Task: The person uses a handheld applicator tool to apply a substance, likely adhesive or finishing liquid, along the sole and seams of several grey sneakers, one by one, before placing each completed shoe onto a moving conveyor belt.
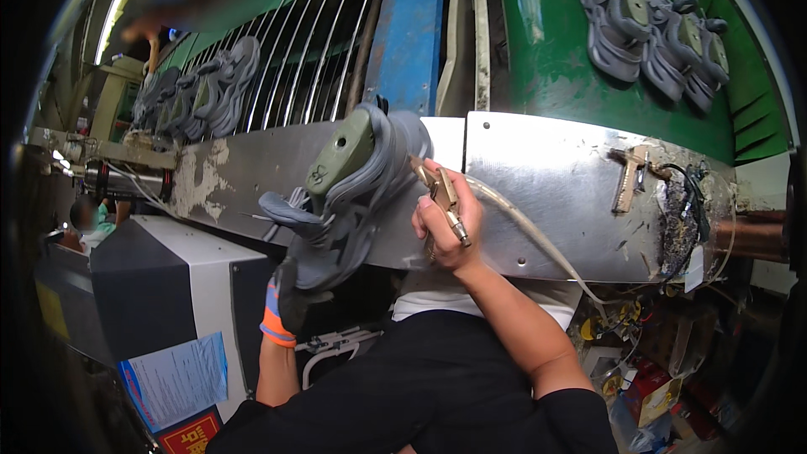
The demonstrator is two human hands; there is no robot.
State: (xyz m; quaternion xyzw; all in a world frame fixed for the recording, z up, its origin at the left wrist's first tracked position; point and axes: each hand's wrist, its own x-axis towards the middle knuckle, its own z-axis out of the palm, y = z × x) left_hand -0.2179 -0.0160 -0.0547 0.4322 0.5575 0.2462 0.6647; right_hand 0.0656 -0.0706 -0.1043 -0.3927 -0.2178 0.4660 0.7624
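The grey sneaker [363,187], with a green shoe last [338,156] inside, is above the front edge of the metal tabletop [538,168]. The gloved left hand [290,296] appears closed on the toe end; most of its fingers are hidden. The right hand [465,240], bare, is curled around a brass-coloured trigger gun [444,194], whose tip is near the sole edge. I judge that good work here needs a steady toe grip and an even gap between tip and sole. The sneaker is tilted: its toe points toward the person and somewhat left, its heel away, so the long axis runs obliquely across the tabletop edge. Farther right, a second gun [627,183] lies on the tabletop.
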